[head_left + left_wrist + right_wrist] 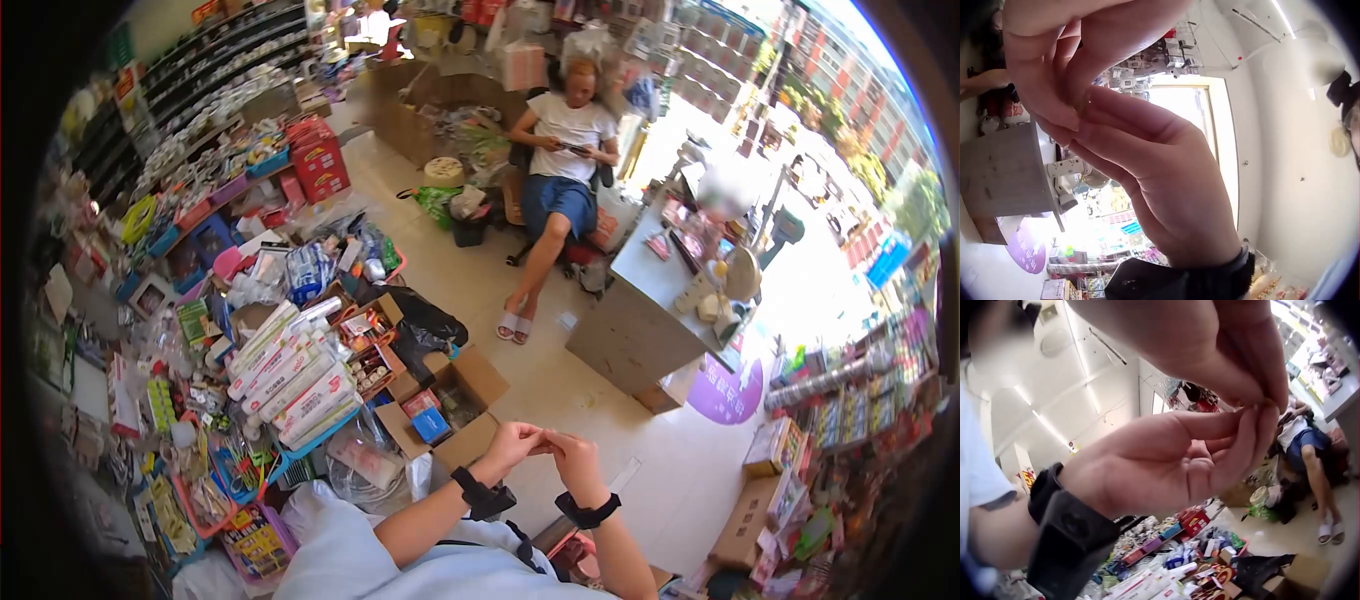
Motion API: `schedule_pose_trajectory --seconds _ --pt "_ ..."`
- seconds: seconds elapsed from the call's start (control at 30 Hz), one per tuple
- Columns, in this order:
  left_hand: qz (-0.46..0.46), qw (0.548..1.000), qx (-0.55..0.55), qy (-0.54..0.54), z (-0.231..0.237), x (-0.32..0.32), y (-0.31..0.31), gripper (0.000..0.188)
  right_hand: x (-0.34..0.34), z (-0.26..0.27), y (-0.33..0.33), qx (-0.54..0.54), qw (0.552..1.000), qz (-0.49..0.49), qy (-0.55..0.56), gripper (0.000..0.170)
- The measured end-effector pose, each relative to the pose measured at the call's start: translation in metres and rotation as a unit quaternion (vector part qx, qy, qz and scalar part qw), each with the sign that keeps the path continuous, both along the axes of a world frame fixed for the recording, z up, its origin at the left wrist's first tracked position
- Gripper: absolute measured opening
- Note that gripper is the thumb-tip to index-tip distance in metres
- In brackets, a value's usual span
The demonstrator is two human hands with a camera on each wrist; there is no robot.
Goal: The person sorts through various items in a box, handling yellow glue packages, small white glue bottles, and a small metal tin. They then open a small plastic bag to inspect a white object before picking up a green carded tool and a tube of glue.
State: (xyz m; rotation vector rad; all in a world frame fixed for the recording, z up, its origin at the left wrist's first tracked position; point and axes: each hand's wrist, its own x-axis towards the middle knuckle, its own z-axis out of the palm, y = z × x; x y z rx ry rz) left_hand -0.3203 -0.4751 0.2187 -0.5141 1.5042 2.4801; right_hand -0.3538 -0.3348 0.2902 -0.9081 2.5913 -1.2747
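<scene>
Both hands meet at their fingertips in front of the body in the head view, the left hand [512, 447] beside the right hand [579, 468]. Up close in the left wrist view, the left hand [1054, 56] at the top and the right hand [1160, 169] pinch at one spot, thumbs against curled fingers. A tiny glinting thing [1087, 103] shows between the tips; what it is, I cannot tell. The right wrist view has the right hand [1210, 344] above and the left hand [1166, 459] below, their tips hiding most of it.
Goods, including long white packs [300, 385], crowd the left side. An open cardboard box [470, 385] stands beyond the hands. A seated person [570, 130] faces this way near a grey counter [625, 335]. More goods and a carton [745, 520] line the right.
</scene>
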Motion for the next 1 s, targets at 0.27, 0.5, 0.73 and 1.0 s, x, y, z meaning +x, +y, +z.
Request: schedule_pose_trajectory --seconds 0.27,0.5,0.73,1.0 --pt "0.114 0.993 0.020 -0.011 -0.008 -0.084 -0.067 0.021 -0.136 0.001 -0.087 0.116 0.971 0.205 0.042 0.017" --pt "0.308 0.910 -0.278 0.007 0.026 -0.143 -0.111 0.020 -0.217 -0.003 -0.172 -0.002 0.963 0.269 0.021 0.019" --pt "0.447 0.820 -0.357 0.021 0.025 -0.216 -0.142 0.038 -0.308 -0.007 -0.239 -0.005 0.900 0.428 0.082 0.016" --pt "0.429 0.809 -0.401 -0.027 0.041 -0.249 -0.178 0.056 -0.362 -0.021 -0.285 -0.015 0.856 0.506 0.105 0.018"
